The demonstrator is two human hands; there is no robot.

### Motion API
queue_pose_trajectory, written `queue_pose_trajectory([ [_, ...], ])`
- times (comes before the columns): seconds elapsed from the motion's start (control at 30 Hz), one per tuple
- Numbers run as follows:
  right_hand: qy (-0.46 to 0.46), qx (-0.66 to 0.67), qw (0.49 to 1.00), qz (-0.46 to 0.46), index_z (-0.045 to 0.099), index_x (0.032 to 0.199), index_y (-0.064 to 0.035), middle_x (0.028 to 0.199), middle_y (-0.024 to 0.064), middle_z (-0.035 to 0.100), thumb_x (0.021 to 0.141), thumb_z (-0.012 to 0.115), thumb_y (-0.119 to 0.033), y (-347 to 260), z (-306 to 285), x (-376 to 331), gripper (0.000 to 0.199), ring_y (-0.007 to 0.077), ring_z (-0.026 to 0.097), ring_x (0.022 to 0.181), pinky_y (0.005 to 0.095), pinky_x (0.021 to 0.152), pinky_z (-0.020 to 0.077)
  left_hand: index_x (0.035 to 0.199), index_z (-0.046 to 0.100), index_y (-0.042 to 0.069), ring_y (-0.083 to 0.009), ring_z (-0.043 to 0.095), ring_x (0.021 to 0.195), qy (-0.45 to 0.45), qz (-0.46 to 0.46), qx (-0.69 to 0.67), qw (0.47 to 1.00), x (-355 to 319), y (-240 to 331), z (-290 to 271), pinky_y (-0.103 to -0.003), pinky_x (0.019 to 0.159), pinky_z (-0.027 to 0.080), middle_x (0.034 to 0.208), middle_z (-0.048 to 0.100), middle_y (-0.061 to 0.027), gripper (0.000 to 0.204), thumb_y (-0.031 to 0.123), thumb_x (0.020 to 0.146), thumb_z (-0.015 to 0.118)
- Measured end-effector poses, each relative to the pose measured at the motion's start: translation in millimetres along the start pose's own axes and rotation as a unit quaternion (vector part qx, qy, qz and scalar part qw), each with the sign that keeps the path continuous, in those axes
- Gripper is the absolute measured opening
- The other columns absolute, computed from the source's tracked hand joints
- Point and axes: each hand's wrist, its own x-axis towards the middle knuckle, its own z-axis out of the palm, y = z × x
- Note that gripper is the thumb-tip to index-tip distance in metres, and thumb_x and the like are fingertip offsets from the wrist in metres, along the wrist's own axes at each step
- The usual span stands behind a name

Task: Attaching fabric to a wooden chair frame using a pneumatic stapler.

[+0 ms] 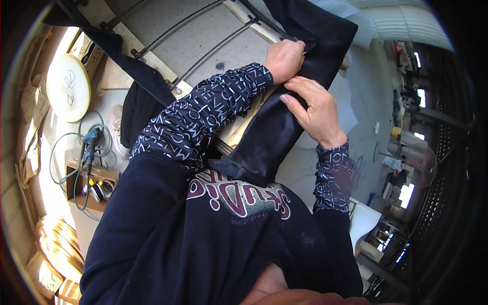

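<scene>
Left hand (284, 58) grips dark fabric (284, 132) edge w/ curled fingers, right hand (315, 112) presses flat on it, near wooden frame (152, 58).

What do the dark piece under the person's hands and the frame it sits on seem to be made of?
The dark piece looks like soft woven cloth, matte black: it folds and creases under the left hand and right hand. The frame looks like pale unfinished wood slats joined by thin dark rods, probably metal.

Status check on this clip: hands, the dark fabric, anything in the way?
Left hand gripping the dark fabric at the wooden frame. Right hand pressed flat on the fabric. Nothing blocking either hand.
</scene>
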Motion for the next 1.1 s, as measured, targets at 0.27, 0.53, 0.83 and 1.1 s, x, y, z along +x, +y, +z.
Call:
queue_pose_trajectory([
  [0.27,0.31,0.078,0.928,0.193,0.056,0.136,0.0008,0.14,0.017,0.058,0.097,0.065,-0.029,101,-14,17,0.05,0.0327,0.055,0.128,0.0384,0.108,0.0433,0.093,0.06,0.002,-0.0419,0.068,0.075,0.026,0.049,0.042,0.998,13,-10,-19,-0.051,0.068,0.054,0.075,0.067,-0.0224,0.019,0.02,0.092,0.061],
  [0.53,0.263,0.509,0.754,0.319,0.04,0.148,0.0028,0.148,0.0149,0.05,0.105,0.038,-0.056,148,83,22,0.073,0.0293,0.055,0.128,0.0395,0.113,0.0375,0.093,0.06,0.002,-0.0427,0.068,0.076,0.02,0.034,0.044,0.998,9,-2,-10,-0.051,0.07,0.054,0.075,0.067,-0.024,0.017,0.019,0.092,0.058],
  [0.83,0.256,0.764,0.559,0.196,0.051,0.139,0.0017,0.136,0.0128,0.06,0.105,0.046,-0.045,138,27,27,0.058,0.0282,0.06,0.12,0.0389,0.107,0.0451,0.093,0.061,0.001,-0.0425,0.068,0.077,0.023,0.03,0.034,0.999,12,18,-13,-0.051,0.072,0.055,0.076,0.067,-0.0237,0.019,0.02,0.092,0.059],
  [1.1,0.27,0.475,0.787,0.287,0.052,0.132,0.0078,0.122,0.0159,0.065,0.097,0.06,-0.016,100,26,23,0.043,0.0238,0.067,0.104,0.0328,0.094,0.0527,0.086,0.071,0.002,-0.0365,0.071,0.079,-0.005,-0.019,0.013,1.0,8,15,-16,-0.045,0.071,0.056,0.079,0.071,-0.0189,0.044,0.046,0.086,0.072],
])
